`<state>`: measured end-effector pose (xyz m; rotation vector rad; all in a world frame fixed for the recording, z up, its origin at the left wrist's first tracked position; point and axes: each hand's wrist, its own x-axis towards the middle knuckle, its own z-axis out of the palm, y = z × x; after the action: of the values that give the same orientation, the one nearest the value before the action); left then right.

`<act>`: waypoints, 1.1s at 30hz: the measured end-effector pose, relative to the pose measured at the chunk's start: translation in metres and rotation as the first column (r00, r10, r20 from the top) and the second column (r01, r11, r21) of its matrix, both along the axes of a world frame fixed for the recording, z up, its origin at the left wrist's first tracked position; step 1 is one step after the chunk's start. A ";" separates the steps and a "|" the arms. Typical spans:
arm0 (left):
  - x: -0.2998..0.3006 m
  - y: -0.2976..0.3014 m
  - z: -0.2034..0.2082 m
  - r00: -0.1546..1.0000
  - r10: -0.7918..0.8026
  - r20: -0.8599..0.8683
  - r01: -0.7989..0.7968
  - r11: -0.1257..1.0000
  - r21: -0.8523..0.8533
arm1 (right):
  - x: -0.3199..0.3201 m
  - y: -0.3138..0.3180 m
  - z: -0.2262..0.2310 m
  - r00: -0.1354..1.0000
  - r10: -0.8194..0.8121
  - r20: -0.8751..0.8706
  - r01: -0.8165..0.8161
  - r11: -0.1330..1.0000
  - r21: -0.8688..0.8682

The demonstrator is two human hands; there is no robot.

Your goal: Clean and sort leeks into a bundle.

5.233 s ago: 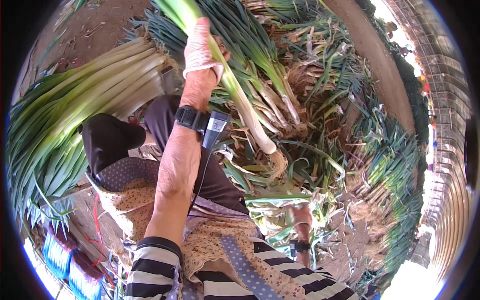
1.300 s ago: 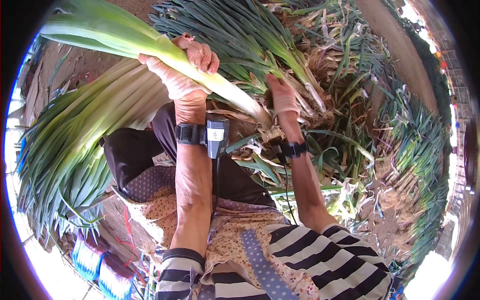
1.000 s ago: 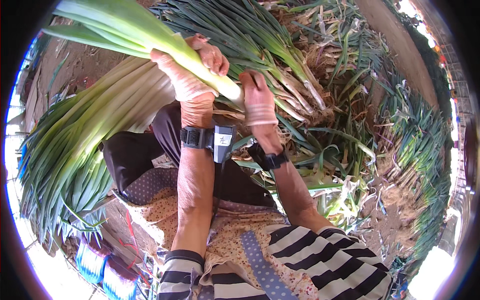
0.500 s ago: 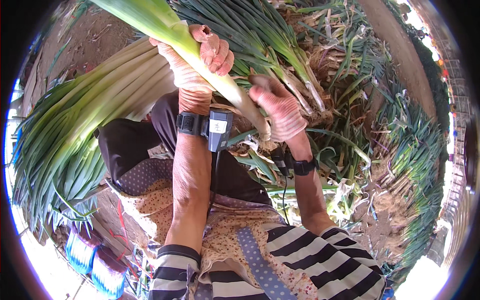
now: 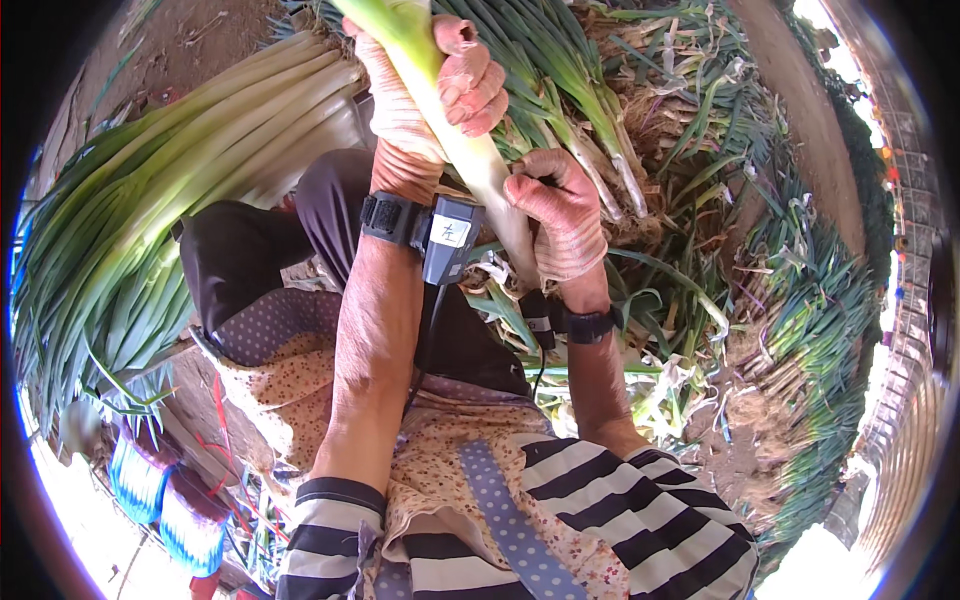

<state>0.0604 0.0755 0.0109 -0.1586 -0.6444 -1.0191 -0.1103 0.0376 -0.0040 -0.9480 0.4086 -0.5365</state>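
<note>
Left hand [image 5: 402, 115] is closed round a leek [image 5: 472, 158]; right hand [image 5: 570, 213] curls against its pale lower stem [image 5: 514, 232], whether pinching anything I cannot tell.

Two bright blue-and-white bundles [image 5: 143, 482] lie side by side at lower left, near thin red strands [image 5: 220, 410]; brown earthen ground [image 5: 175, 60] shows at upper left; a ribbed tan wall [image 5: 912, 465] curves rightmost.
</note>
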 end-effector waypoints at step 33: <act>0.047 0.016 -0.007 0.973 0.230 -0.023 -0.199 0.881 0.428 | -0.271 -0.027 -0.086 0.334 -0.535 -0.776 -0.464 0.624 -0.629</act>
<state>0.1072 0.0913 0.0035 0.2543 -0.3504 -0.9102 -0.3817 0.0108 -0.0904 -2.1942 1.3962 -0.0605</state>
